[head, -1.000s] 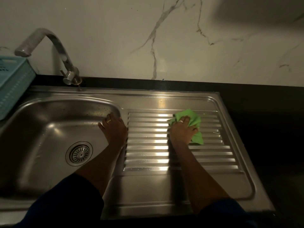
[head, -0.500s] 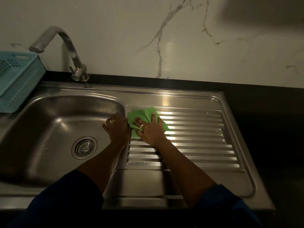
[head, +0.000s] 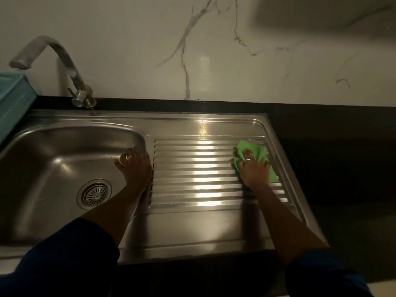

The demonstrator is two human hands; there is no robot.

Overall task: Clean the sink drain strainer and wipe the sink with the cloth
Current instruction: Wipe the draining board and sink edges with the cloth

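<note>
A steel sink point(head: 53, 151) has a round drain strainer point(head: 94, 195) seated in the bowl's floor. To its right lies the ribbed drainboard point(head: 192, 172). My right hand point(head: 254, 170) presses a green cloth point(head: 257, 152) flat on the far right end of the ribs. My left hand point(head: 135, 166) rests palm down on the rim between bowl and drainboard, fingers spread, holding nothing. Both hands wear a ring.
A curved tap point(head: 55, 61) stands at the sink's back edge. A teal plastic basket point(head: 12, 99) sits at the left edge. A dark counter point(head: 342, 168) runs to the right, and a marble wall point(head: 192, 50) rises behind.
My right hand has slid the green cloth from the left end of the drainboard across to its right end. My left hand has stayed on the rim.
</note>
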